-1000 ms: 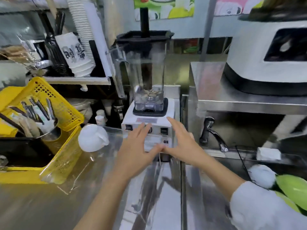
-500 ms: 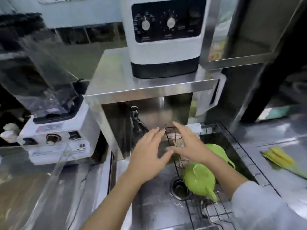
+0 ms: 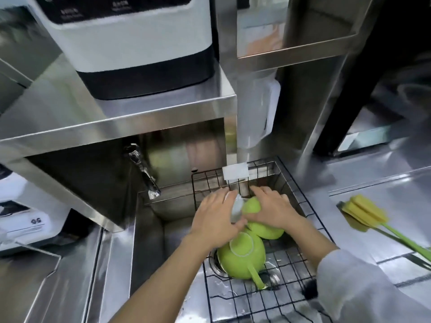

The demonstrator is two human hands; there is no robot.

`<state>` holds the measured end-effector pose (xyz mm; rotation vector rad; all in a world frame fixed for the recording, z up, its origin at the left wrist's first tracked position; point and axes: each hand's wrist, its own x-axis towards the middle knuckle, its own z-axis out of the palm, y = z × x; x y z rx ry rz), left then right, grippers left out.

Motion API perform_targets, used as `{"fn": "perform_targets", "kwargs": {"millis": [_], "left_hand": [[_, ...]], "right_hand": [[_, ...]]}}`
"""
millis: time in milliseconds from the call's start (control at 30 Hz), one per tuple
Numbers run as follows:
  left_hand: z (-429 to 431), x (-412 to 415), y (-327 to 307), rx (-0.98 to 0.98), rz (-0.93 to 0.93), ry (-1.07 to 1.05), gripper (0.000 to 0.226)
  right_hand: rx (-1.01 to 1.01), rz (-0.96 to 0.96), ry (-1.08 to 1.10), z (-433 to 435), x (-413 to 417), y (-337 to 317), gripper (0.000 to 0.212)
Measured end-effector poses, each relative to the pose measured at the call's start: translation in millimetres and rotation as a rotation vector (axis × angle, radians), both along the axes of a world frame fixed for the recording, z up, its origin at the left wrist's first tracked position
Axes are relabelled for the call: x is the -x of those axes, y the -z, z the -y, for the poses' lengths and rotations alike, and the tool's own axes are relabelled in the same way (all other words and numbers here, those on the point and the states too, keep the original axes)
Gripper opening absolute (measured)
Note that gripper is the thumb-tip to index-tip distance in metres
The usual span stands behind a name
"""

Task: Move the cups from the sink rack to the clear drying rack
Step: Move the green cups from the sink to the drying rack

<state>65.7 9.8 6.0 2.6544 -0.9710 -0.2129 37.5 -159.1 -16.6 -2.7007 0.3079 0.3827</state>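
The black wire sink rack [image 3: 291, 297] lies in the steel sink. An upside-down green cup with a handle [image 3: 242, 259] sits on it near the drain. Behind it is a second green cup [image 3: 267, 231], and a third green cup [image 3: 252, 205] sits at the back. My right hand [image 3: 274, 209] is closed over that back cup from above. My left hand [image 3: 215, 220] meets it from the left, fingers around a small pale translucent cup [image 3: 236, 209]. A clear plastic edge [image 3: 28, 247], possibly the drying rack, shows at far left.
A faucet [image 3: 143, 173] juts out under a steel shelf [image 3: 116, 122] that carries a white and black machine [image 3: 137, 43]. A white pad [image 3: 234, 172] hangs on the rack's back rim. A yellow sponge brush [image 3: 363, 213] lies on the right counter, and a blender base [image 3: 25, 220] stands left.
The view swung right from the blender and counter to the sink. Both hands moved down onto the cups in the wire rack and closed on them.
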Motion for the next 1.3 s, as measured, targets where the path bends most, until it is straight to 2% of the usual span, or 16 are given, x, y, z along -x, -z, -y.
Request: {"fn": "perform_targets", "kwargs": {"millis": [133,267,467,767,1067,1200,1300], "left_hand": [[15.4,-11.0,10.6,-0.104,-0.093,0.04,0.081],[27.5,-15.7,17.0,-0.149,-0.23,0.168,0.096],[48.9,-11.4,31.4,-0.17,-0.156,0.109,0.11],[50.5,-6.1,32.9,-0.032,-0.044,0.113,0.114],[45.3,8.2,8.0,0.163,0.063,0.108,0.112],[35.1,17.5,-3.7,0.242,0.022,0.111,0.121],[22.6,27.9,-9.7,0.298,-0.051,0.082,0.131]], "right_hand": [[-0.024,-0.04,-0.018,4.6,-3.2,5.7,0.098],[-0.094,-0.131,0.005,8.8,-8.3,5.6,0.101],[-0.213,-0.168,0.044,11.4,-8.1,8.0,0.086],[-0.193,-0.123,0.078,8.4,-3.5,-0.7,0.075],[-0.118,0.057,0.098,4.7,10.4,-33.8,0.081],[-0.11,0.104,0.116,-7.0,22.6,-47.0,0.078],[-0.175,0.124,0.15,-16.7,30.0,-58.8,0.089]]}}
